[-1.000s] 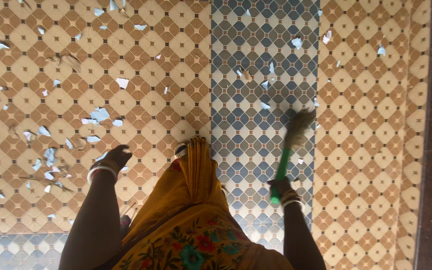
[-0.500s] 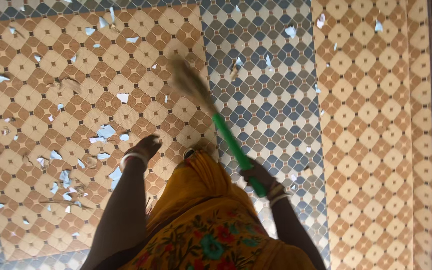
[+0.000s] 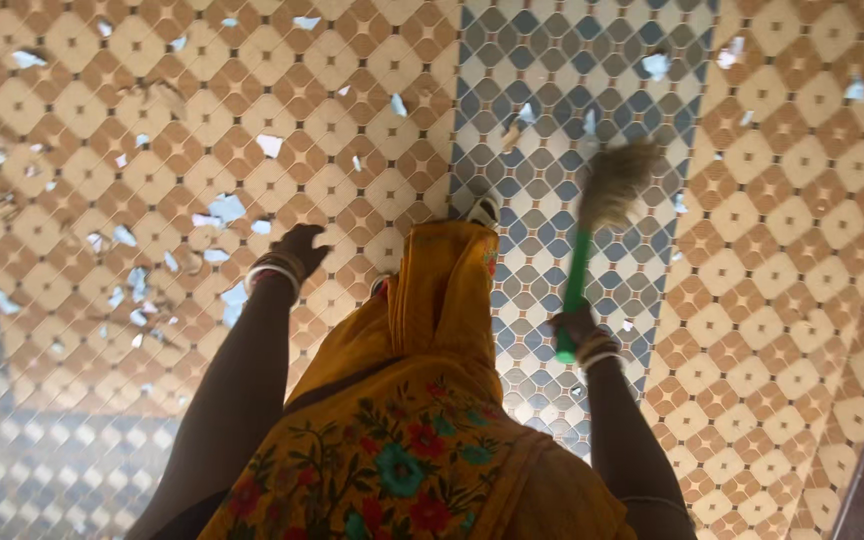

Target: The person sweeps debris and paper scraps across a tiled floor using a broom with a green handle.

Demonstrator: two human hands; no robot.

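broom handle (image 3: 574, 285) green | garment (image 3: 422, 400) mustard, floral | floor tiles (image 3: 372, 120) brown-cream and blue-white diamonds

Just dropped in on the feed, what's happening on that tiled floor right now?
A person in an orange floral garment is sweeping. The right hand grips the green handle of a broom, its straw head over the blue-and-white tile strip. The left hand is held out empty, fingers spread, above the brown tiles. Pale paper scraps lie scattered across the floor, most of them to the left, with a few near the broom head.
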